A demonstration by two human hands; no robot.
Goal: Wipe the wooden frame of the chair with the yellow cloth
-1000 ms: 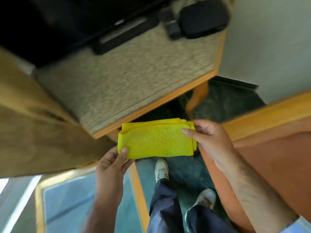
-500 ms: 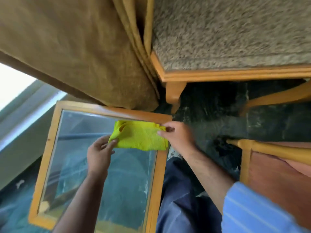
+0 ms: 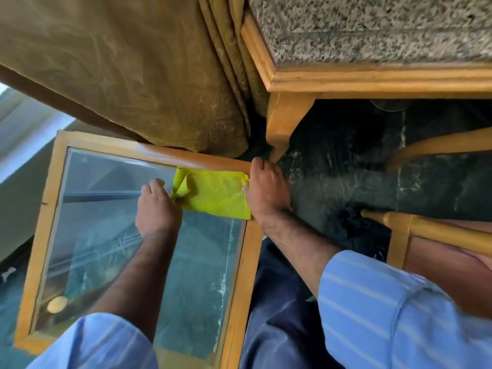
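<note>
I hold the folded yellow cloth between both hands, just above the far right corner of a glass-topped wooden table. My left hand pinches its crumpled left end. My right hand grips its right edge, close to that corner. The chair, with a pale wooden frame and a reddish seat, stands at the lower right, apart from the cloth and both hands. Only its top corner and rail show.
A granite-topped wooden table fills the upper right, its leg just beyond my right hand. A brown curtain hangs at the upper left. Dark marble floor lies between the furniture. A second curved wooden rail shows at the right.
The view has swung left from the granite table to the glass table. Both hands carried the cloth along and lowered it near the glass table's corner. The cloth's left end has crumpled.
</note>
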